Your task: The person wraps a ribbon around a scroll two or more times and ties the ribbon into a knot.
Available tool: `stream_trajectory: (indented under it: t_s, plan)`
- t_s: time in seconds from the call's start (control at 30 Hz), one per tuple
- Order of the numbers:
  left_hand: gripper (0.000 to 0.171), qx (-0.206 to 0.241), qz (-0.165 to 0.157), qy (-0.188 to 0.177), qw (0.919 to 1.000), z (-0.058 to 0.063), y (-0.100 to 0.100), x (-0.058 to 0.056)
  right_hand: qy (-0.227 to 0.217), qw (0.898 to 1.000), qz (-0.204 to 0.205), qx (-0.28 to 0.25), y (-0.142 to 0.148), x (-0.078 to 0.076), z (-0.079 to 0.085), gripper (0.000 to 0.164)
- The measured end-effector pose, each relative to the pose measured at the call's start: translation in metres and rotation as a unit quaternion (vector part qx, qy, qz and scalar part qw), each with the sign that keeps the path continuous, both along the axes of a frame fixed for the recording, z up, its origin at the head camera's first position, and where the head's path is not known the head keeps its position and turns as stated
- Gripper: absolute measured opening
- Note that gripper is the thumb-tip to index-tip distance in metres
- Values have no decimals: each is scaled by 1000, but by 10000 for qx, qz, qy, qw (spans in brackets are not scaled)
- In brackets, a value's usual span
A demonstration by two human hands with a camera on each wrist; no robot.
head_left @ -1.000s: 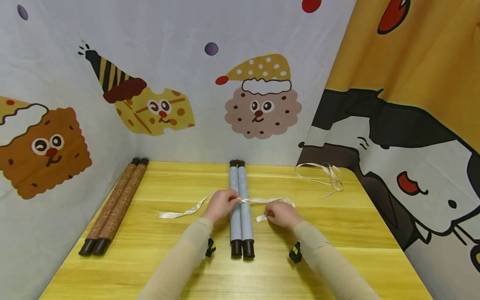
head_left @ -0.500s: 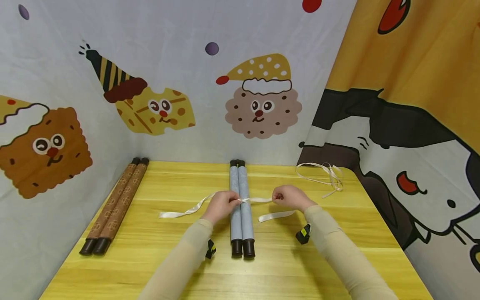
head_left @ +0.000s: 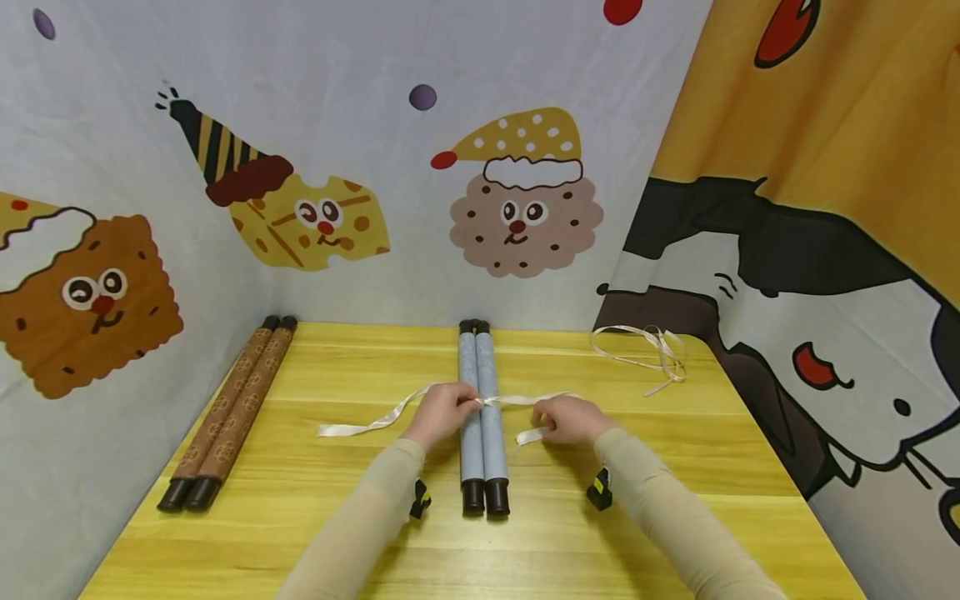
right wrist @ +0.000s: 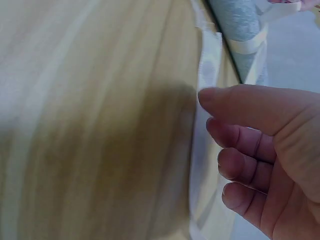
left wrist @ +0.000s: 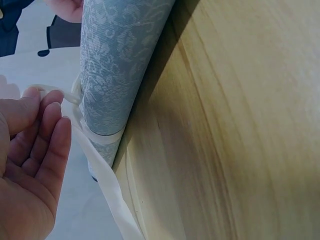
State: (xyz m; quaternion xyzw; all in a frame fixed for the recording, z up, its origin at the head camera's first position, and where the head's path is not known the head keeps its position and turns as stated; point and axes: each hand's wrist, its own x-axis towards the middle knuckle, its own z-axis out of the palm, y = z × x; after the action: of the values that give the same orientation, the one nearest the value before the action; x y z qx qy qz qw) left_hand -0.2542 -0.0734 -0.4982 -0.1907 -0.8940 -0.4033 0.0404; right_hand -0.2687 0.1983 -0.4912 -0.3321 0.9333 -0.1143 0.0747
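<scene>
A pale blue, patterned double-roll scroll [head_left: 470, 442] with dark end caps lies lengthwise in mid-table. A white ribbon [head_left: 517, 401] crosses it and wraps round it, as the left wrist view shows. My left hand [head_left: 442, 412], over the left roll, pinches a small piece of the ribbon between thumb and fingertips. One ribbon tail [head_left: 367, 428] trails left over the table. To the right, my right hand [head_left: 572, 419] is at the other tail, its thumb [right wrist: 240, 102] against or just over the ribbon [right wrist: 209, 60]. A gap shows between thumb and fingers; the fingers are loosely bent.
On the left side of the table [head_left: 360, 533] lies a brown patterned double-roll scroll [head_left: 240, 396] with dark ends. A loose, thin ribbon [head_left: 663, 350] lies tangled at the back right. A cartoon-printed cloth [head_left: 360, 75] hangs behind the table.
My right hand lay low by the ribbon's end, rose to the taut part near the scroll, and is now back down at the tail. The left hand stays almost still.
</scene>
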Motion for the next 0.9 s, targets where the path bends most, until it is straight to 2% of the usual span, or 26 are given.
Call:
stream_trajectory:
  t_s: [0.2,0.33,0.53,0.7,0.9]
  plan:
    - [7,-20,-34,93,9999,2,0,1,477,9983,192,277,-2,2,-10,16]
    - [8,-17,-13,-1,10000,1,0,0,481,9985,-26,274,0,0,-4,15]
    - [8,17,45,-9,10000,-1,0,1,357,9952,-632,-655,5,-18,34,7]
    - [6,48,39,18,10000,-2,0,2,363,9824,-1164,-1417,1,-37,65,7]
    - [6,69,-34,68,9999,-2,1,3,259,9648,-1496,-2146,-21,-55,97,10]
